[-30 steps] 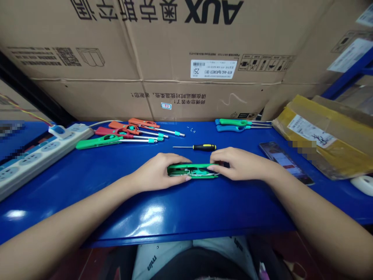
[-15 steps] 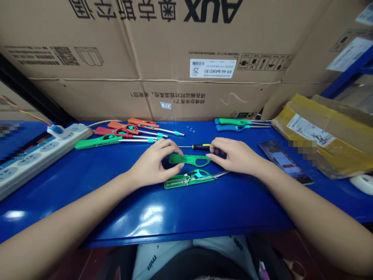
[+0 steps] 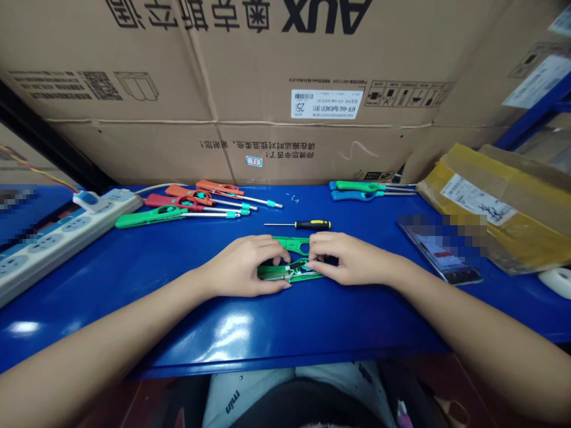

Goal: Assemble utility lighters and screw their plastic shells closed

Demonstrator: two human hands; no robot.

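An opened green gas lighter (image 3: 273, 273) lies on the blue tabletop with its inner parts and thin white wires exposed. My left hand (image 3: 245, 264) curls around its handle end, thumb along the near edge and fingers over the far edge. Over the trigger area, my right hand (image 3: 357, 259) has thumb and fingertips pinched together at the inner parts; exactly what they grip is hidden. Just behind lies the detached green half shell (image 3: 289, 244), partly covered by both hands. A black and yellow screwdriver (image 3: 313, 224) rests farther back.
Several orange, red and green lighters (image 3: 178, 208) lie back left beside a white power strip (image 3: 66, 232). Green and blue lighters (image 3: 357, 190) lie back right. A phone (image 3: 439, 249) and yellow-taped package (image 3: 491, 208) are at right. A large cardboard box (image 3: 250, 77) stands behind.
Both hands have moved from the loose half shell toward me, onto the opened lighter. The half shell stays behind them, and the screwdriver's handle is now uncovered.
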